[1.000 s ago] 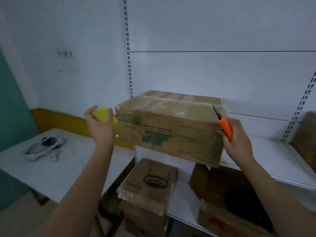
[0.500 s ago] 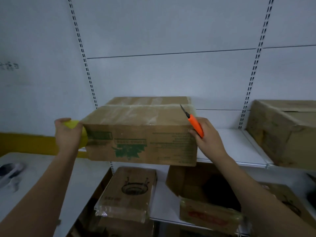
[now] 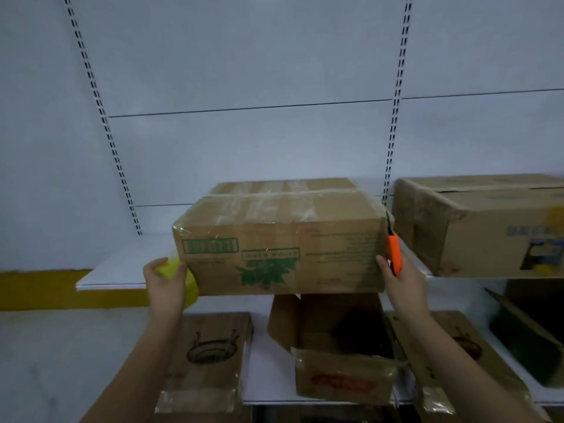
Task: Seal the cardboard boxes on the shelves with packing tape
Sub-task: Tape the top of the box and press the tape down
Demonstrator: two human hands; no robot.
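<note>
Holding a yellow tape roll [image 3: 178, 280], the left hand [image 3: 166, 286] curls its fingers round it and rests against the lower left corner of the cardboard box [image 3: 280, 242]. On the other side the right hand [image 3: 399, 285] grips an orange box cutter [image 3: 394, 253], blade pointing up, and its fingers press on the box's right edge. Both hands are full, so the box is squeezed between them more than grabbed.

That box sits on the upper shelf [image 3: 122, 267], with its front sticking out a bit over the shelf edge. Shiny clear tape already runs across its top and over the corners, so it looks sealed. My guess is that this step is putting the finished box in place. Next comes another box to tape, maybe the big box [image 3: 476, 227] just to the right, where a dark gap shows between the top flaps. That job needs the tape pulled out and the cutter kept clear of the fingers.

Green printing and a leafy green picture are on the front, but the words are too blurry to read. On the lower shelf an open box [image 3: 338, 352] has red letters I cannot read either
</note>
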